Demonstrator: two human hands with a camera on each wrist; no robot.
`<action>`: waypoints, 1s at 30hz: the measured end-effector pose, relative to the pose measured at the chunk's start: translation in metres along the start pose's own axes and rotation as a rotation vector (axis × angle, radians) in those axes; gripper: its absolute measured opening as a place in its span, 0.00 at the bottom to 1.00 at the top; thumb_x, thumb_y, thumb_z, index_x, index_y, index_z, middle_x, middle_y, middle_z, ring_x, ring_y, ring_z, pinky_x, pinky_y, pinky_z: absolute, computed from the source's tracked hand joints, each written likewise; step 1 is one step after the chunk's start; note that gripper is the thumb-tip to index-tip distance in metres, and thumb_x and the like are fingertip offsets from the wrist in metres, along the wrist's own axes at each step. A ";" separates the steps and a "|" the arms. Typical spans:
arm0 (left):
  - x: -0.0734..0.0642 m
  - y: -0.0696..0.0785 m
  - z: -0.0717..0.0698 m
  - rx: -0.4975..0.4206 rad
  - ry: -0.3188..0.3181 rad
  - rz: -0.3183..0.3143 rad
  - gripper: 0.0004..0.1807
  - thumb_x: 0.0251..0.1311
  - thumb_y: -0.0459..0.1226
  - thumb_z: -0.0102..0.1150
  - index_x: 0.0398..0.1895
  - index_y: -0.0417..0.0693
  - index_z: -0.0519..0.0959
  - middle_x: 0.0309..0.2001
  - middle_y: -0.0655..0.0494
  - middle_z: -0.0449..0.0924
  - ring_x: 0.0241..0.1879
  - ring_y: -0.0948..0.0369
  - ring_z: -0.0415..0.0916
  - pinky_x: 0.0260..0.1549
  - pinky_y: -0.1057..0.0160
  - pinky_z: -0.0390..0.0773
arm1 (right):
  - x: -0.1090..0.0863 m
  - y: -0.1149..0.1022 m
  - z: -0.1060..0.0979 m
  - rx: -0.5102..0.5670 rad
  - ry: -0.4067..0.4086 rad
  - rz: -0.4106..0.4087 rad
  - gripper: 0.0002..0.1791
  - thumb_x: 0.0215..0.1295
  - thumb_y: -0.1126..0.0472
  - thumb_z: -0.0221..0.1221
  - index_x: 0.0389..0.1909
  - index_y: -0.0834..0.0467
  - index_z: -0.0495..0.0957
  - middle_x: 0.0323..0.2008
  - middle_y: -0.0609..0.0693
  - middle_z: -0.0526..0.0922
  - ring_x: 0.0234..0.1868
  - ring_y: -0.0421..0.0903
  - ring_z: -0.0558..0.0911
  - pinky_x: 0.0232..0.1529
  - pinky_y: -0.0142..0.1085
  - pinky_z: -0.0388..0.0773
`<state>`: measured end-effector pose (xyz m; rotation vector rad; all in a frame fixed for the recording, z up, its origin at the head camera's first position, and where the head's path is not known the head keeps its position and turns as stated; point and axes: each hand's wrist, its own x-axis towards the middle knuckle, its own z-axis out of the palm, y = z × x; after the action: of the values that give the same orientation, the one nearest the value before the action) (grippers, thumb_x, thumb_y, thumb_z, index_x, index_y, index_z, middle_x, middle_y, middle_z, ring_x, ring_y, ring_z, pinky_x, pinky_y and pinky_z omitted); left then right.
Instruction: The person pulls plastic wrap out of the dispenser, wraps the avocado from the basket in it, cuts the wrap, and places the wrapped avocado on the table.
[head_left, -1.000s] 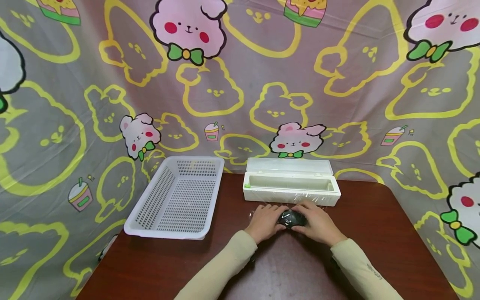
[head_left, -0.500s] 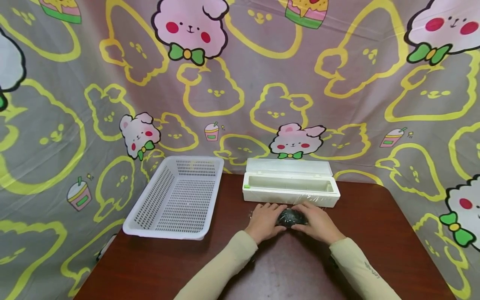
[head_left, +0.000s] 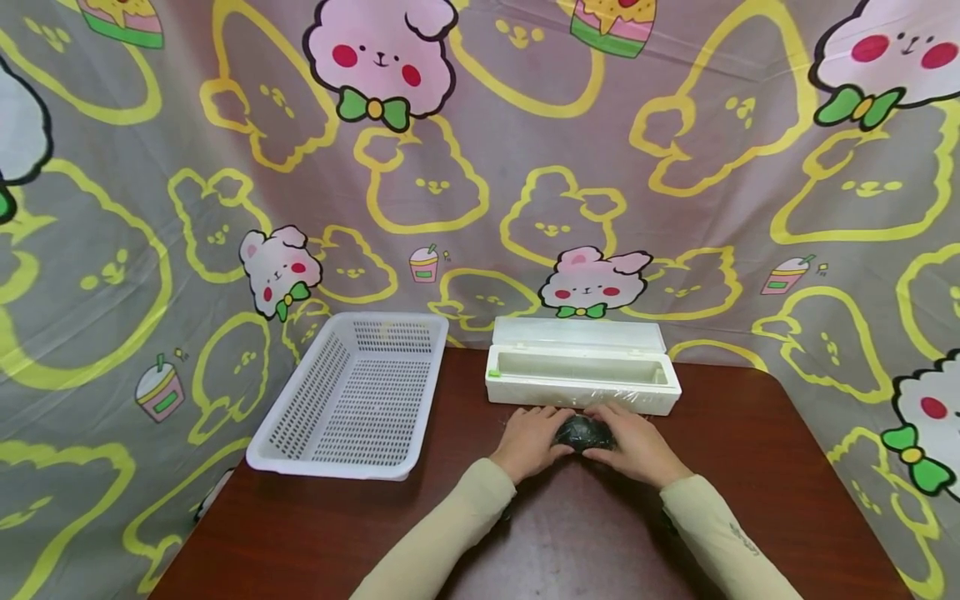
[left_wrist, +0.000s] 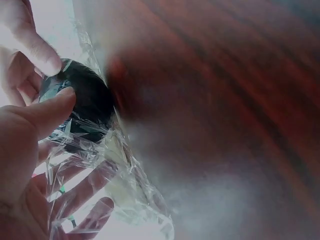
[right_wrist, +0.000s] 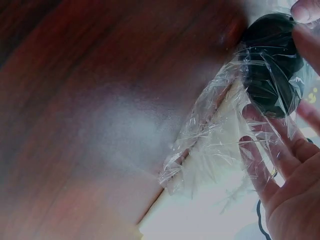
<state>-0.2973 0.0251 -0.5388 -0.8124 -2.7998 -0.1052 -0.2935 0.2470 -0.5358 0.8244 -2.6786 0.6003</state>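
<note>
A dark green, glossy, rounded object [head_left: 583, 434] in clear cling film [right_wrist: 200, 145] is between my two hands, low over the table. My left hand [head_left: 527, 442] grips its left side, thumb on the near face and fingers farther round. From the right my right hand [head_left: 637, 443] holds it the same way. In the left wrist view both thumbs press on the dark object [left_wrist: 82, 100], and loose film spreads over the left fingers. The right wrist view shows crumpled film trailing from the object across the right fingers. Its far side is hidden by film and hands.
Just behind the hands stands a long white cling film box [head_left: 585, 398], lid raised, with a small green piece at its left end. A white perforated basket [head_left: 408, 468] sits on the left of the brown table [head_left: 570, 542]. A patterned curtain [head_left: 480, 150] encloses the back and sides.
The dark object has turned slightly in the hands, and the shine on its film has shifted. Both hands stay in nearly the same spot; box and basket have not moved.
</note>
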 end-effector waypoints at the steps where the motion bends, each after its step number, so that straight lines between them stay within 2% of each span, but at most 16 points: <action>1: 0.000 0.000 0.000 0.000 0.001 0.001 0.32 0.66 0.60 0.63 0.71 0.63 0.73 0.60 0.62 0.82 0.57 0.60 0.81 0.50 0.59 0.78 | 0.000 0.000 0.000 -0.001 0.000 -0.002 0.33 0.51 0.51 0.80 0.57 0.55 0.80 0.52 0.50 0.84 0.50 0.52 0.85 0.51 0.52 0.82; 3: 0.000 -0.001 0.000 0.000 0.003 0.007 0.32 0.66 0.59 0.63 0.71 0.63 0.73 0.60 0.61 0.83 0.57 0.60 0.81 0.50 0.59 0.78 | 0.001 0.001 0.000 0.003 -0.008 0.001 0.33 0.50 0.51 0.80 0.57 0.54 0.81 0.52 0.50 0.84 0.51 0.51 0.85 0.52 0.52 0.82; 10: 0.003 -0.002 -0.001 0.024 0.032 0.021 0.33 0.65 0.59 0.64 0.71 0.62 0.73 0.61 0.63 0.82 0.61 0.60 0.77 0.63 0.56 0.73 | 0.004 0.005 -0.001 0.015 -0.049 0.016 0.30 0.55 0.52 0.78 0.58 0.55 0.81 0.52 0.50 0.84 0.53 0.51 0.84 0.54 0.52 0.81; 13: 0.004 -0.002 -0.001 0.026 0.047 0.021 0.32 0.65 0.59 0.65 0.70 0.62 0.74 0.60 0.63 0.82 0.61 0.61 0.77 0.62 0.57 0.73 | 0.005 0.005 -0.002 0.015 -0.052 0.020 0.30 0.56 0.52 0.77 0.58 0.55 0.81 0.53 0.51 0.84 0.53 0.51 0.83 0.55 0.52 0.81; 20: 0.006 -0.002 -0.001 0.017 0.029 0.009 0.31 0.66 0.58 0.64 0.70 0.62 0.74 0.61 0.63 0.82 0.61 0.60 0.78 0.61 0.56 0.74 | 0.009 0.000 -0.003 0.011 -0.017 0.023 0.33 0.52 0.50 0.79 0.58 0.56 0.82 0.55 0.53 0.82 0.57 0.54 0.80 0.57 0.54 0.80; 25: 0.006 -0.004 -0.001 0.008 0.028 0.013 0.31 0.66 0.58 0.63 0.70 0.62 0.74 0.60 0.62 0.83 0.60 0.60 0.78 0.61 0.56 0.74 | 0.010 -0.003 -0.003 0.016 -0.015 0.038 0.33 0.47 0.53 0.82 0.55 0.55 0.82 0.53 0.52 0.83 0.56 0.54 0.81 0.57 0.54 0.80; 30: 0.007 -0.004 -0.001 0.006 0.021 0.016 0.33 0.66 0.58 0.65 0.71 0.61 0.73 0.61 0.62 0.82 0.61 0.59 0.77 0.62 0.56 0.74 | 0.011 -0.001 -0.002 0.017 -0.014 0.038 0.31 0.48 0.55 0.81 0.55 0.56 0.83 0.52 0.52 0.84 0.56 0.54 0.82 0.56 0.53 0.80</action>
<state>-0.3045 0.0253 -0.5360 -0.8270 -2.7719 -0.1021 -0.3018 0.2422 -0.5295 0.7864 -2.7114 0.6288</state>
